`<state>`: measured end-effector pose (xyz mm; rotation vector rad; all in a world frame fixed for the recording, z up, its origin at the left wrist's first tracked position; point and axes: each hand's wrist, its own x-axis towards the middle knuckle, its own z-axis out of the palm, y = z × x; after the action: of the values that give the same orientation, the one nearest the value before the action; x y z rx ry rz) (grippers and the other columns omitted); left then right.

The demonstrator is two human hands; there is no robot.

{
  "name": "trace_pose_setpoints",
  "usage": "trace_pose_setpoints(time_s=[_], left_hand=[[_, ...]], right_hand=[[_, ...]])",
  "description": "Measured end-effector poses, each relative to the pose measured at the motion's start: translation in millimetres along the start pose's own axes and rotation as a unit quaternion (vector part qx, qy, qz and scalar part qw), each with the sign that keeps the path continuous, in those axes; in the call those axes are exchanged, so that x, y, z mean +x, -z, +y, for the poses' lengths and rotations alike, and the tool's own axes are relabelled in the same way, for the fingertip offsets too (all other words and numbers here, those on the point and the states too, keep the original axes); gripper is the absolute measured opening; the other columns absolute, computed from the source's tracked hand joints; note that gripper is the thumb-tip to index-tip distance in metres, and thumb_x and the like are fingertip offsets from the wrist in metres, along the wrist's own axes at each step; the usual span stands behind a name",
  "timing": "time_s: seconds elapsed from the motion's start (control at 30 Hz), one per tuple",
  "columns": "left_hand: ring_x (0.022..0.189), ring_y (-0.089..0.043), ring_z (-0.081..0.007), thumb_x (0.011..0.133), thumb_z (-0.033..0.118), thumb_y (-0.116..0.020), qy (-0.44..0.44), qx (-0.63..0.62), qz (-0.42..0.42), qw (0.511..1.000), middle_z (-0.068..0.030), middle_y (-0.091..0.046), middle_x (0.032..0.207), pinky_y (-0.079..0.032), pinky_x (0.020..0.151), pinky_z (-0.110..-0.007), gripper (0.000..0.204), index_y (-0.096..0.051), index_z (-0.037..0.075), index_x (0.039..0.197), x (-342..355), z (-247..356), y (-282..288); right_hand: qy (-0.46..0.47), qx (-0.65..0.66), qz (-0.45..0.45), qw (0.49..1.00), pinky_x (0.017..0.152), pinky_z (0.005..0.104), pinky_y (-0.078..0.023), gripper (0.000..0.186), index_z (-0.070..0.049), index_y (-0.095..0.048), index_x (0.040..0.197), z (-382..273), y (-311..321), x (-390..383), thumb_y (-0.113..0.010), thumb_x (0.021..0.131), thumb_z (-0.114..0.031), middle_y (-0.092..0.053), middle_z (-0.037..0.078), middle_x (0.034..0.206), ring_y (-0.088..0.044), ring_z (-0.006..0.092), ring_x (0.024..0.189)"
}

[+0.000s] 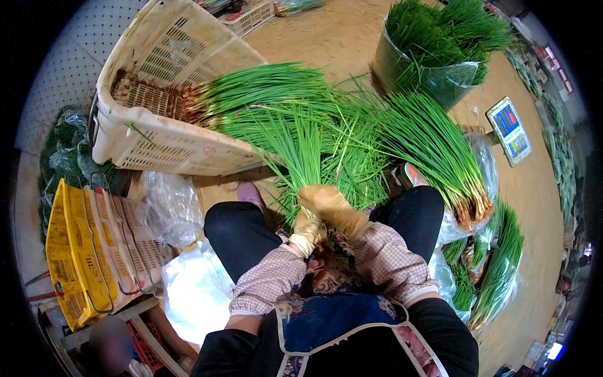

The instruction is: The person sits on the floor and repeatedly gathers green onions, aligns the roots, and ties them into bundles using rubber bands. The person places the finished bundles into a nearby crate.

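Note:
My gloved right hand [326,202] closes round a bunch of green onions [295,157] between my knees, its leaves fanning upward. My gloved left hand [304,231] grips the same bunch lower down, just below my right, partly hidden by it. Loose green leaves [364,157] lie heaped behind and beside the bunch. A cream plastic crate [163,154] on its side holds more green onions [245,94] with brown roots. To my right, another pile of green onions [433,157] with pale, brownish root ends rests on clear plastic, beside a digital scale [509,129].
A tall bag of greens [440,56] stands at the back right, bagged bundles [496,264] at my right. Yellow and pale crates [72,245], crumpled clear plastic [169,207] and a white plastic sheet [195,289] sit left. A person [110,345] is at the lower left.

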<state>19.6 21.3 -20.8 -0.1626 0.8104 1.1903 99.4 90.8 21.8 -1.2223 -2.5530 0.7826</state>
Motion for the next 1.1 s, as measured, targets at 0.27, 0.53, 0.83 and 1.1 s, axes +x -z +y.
trace_pose_setpoints(time_s=[0.27,0.53,0.83,1.1], left_hand=[[0.101,-0.058,-0.0264,0.083,-0.006,-0.054,-0.066,0.066,-0.077,0.993,-0.0116,-0.054,0.118,-0.050,0.088,-0.035,0.047,-0.043,0.002,0.128,16.4,2.4,23.2],[0.098,-0.059,-0.0200,0.081,-0.008,-0.056,-0.076,0.105,-0.050,0.990,-0.0101,-0.057,0.115,-0.049,0.083,-0.029,0.044,-0.048,0.000,0.124,11.9,5.6,5.3],[0.074,-0.063,-0.0246,0.083,0.006,-0.063,-0.069,0.183,-0.133,0.972,-0.0135,-0.061,0.090,-0.053,0.058,-0.038,0.027,-0.050,0.001,0.105,4.9,0.1,20.3],[0.057,-0.062,-0.0200,0.085,0.008,-0.060,-0.084,0.304,-0.086,0.945,-0.0067,-0.058,0.067,-0.050,0.043,-0.033,0.013,-0.052,0.001,0.093,-7.6,2.9,-2.0]], right_hand=[[-0.198,0.529,0.132,0.814,0.050,0.0284,-0.044,0.018,0.000,-0.054,0.088,8.3,-17.6,-6.7,-0.060,0.086,-0.017,-0.057,0.005,0.067,-0.056,0.0136,0.057],[-0.269,0.582,0.194,0.742,0.043,0.0232,-0.040,0.016,-0.003,-0.055,0.089,12.5,-17.7,-9.7,-0.059,0.088,-0.018,-0.055,0.002,0.064,-0.050,0.0102,0.050],[-0.299,0.499,0.322,0.747,0.055,0.0244,-0.046,0.024,0.000,-0.052,0.091,55.1,24.6,-0.6,-0.057,0.088,-0.023,-0.061,0.007,0.076,-0.056,0.0126,0.061],[-0.184,0.458,0.155,0.856,0.053,0.0235,-0.046,0.022,0.002,-0.054,0.086,46.8,122.7,29.9,-0.055,0.090,-0.020,-0.064,0.010,0.082,-0.060,0.0129,0.063]])
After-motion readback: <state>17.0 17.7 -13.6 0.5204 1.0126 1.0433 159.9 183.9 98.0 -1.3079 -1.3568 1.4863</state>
